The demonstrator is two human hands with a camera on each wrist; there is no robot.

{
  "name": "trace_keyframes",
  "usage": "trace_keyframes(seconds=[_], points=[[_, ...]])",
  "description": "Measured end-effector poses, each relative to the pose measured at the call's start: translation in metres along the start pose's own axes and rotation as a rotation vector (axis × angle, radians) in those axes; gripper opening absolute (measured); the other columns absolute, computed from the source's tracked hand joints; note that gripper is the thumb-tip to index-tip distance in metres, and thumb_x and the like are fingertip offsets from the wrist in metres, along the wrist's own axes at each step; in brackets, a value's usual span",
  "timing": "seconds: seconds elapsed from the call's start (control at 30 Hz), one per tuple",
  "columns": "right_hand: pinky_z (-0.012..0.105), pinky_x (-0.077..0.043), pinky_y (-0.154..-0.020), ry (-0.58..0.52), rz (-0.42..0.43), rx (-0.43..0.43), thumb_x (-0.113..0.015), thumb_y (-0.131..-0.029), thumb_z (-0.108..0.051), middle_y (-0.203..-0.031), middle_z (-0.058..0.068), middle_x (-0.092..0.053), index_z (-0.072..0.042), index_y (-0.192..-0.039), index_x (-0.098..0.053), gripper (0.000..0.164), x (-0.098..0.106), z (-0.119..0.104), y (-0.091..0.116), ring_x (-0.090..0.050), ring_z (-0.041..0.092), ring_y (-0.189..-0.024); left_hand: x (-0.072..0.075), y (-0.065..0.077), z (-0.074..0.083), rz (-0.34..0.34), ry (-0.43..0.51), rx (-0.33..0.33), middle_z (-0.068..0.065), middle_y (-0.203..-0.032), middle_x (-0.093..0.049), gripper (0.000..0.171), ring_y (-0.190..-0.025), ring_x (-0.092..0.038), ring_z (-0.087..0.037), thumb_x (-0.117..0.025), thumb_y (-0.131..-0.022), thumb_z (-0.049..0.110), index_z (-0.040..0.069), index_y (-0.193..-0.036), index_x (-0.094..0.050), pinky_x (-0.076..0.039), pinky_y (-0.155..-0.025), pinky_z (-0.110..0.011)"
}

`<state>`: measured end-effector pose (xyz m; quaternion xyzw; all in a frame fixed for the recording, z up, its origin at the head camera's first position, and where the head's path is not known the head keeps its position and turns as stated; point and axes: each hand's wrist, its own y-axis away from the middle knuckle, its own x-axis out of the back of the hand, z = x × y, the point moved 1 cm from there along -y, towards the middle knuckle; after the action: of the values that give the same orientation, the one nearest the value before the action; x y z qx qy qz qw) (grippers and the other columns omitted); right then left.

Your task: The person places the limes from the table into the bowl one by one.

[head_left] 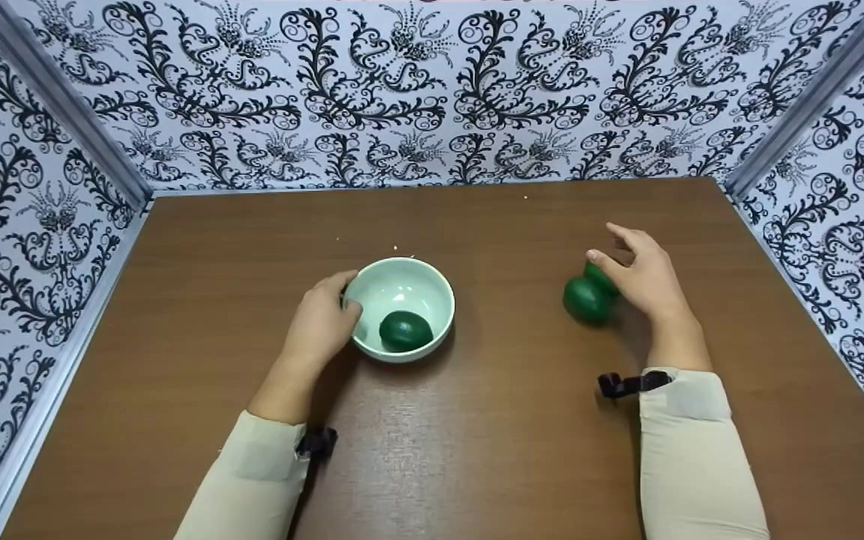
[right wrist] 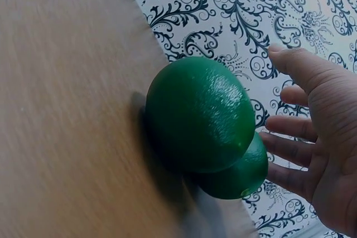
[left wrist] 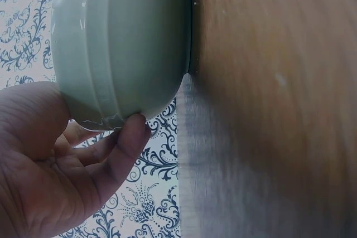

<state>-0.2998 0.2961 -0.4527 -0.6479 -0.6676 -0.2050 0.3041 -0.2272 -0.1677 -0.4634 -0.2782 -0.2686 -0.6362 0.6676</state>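
A pale green bowl [head_left: 443, 300] stands on the table, with one green lime [head_left: 406, 331] lying inside it. My left hand [head_left: 323, 315] grips the bowl's left side, thumb over the rim and fingers against the outer wall. The left wrist view shows fingertips on the outside of the bowl [left wrist: 128, 37]. Over on the right, two more limes lie close together, a nearer lime [head_left: 586, 300] and a farther lime [head_left: 601, 279] partly hidden by my right hand [head_left: 646, 274]. In the right wrist view, that hand [right wrist: 318, 132] has its fingers spread beside the limes, holding nothing.
The brown wooden table [head_left: 492, 435] is bordered by patterned white-and-black walls [head_left: 409, 90] at the back and both sides. Metal-coloured posts [head_left: 784, 120] stand at the back corners. A few tiny pale specks lie behind the bowl.
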Motion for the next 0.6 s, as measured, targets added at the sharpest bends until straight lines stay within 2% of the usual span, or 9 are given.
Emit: trace_keyframes(seconds=[0.6], points=[[0.059, -0.04, -0.117, 0.04, -0.05, -0.065, -0.065, -0.098, -0.052, -0.156, 0.028, -0.043, -0.005, -0.159, -0.039, 0.081, -0.003, 0.013, -0.001, -0.047, 0.047, -0.143, -0.001, -0.001, 0.0, -0.002, -0.01, 0.001, -0.022, -0.147, -0.059, 0.054, -0.135, -0.058, -0.036, -0.056, -0.092, 0.005, 0.0, -0.146, -0.057, -0.046, -0.113, -0.052]])
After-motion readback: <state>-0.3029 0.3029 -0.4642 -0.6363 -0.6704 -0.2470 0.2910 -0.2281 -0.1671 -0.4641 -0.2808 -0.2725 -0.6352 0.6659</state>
